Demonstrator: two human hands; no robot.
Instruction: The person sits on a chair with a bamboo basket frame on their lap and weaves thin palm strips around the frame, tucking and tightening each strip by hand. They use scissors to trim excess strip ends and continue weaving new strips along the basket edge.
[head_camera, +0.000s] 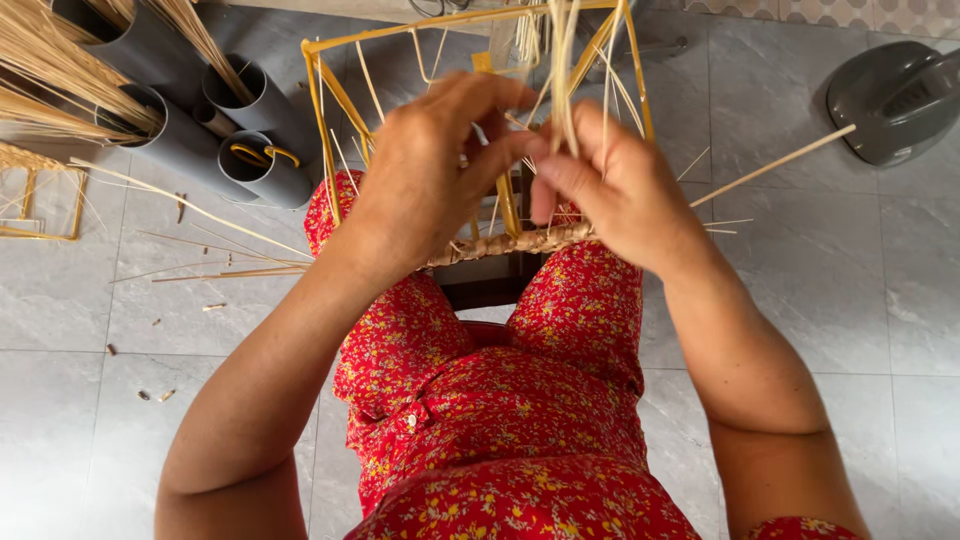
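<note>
A yellow wire basket frame (330, 110) rests on my knees, with a braided straw edge (520, 242) woven along its near bar. My left hand (425, 170) and my right hand (615, 185) meet above that bar. Both pinch thin pale straw strands (562, 70) that rise up through the frame. The fingertips of the two hands touch each other around the strands. My lap is covered by a red flowered dress (490, 420).
Grey plastic tubes (255, 150) holding bundles of straw (60, 70) stand at the upper left. Another yellow frame (40, 200) lies at the left edge. Loose straw (230, 265) and scraps lie on the grey tiled floor. A grey fan base (895, 95) sits at the upper right.
</note>
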